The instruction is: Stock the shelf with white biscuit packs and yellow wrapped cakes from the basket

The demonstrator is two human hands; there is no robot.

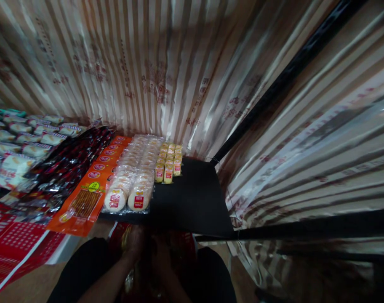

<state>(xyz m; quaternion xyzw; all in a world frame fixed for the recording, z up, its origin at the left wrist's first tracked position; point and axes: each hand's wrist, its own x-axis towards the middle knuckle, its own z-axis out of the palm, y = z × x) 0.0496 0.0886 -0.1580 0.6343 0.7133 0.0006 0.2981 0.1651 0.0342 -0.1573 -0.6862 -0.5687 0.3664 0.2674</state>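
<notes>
Both hands are low between my knees, in deep shadow below the front edge of a black shelf (192,202). My left hand (135,240) reaches down into a dark red basket (188,244), beside a yellowish wrapped item (125,237). Close to its right is my right hand (159,252), also inside the basket. Shadow hides the fingers of both, so whether they hold anything is not visible. On the shelf above stand two rows of round, clear-wrapped crackers (138,198) and a small block of yellow-wrapped snacks (168,168).
Left of the crackers lie orange snack packets (84,202), dark red glossy packets (65,168) and several white packs (15,168). A red perforated basket (15,244) stands lower left. Striped sheeting (166,75) hangs behind, with a black post (261,109) at right.
</notes>
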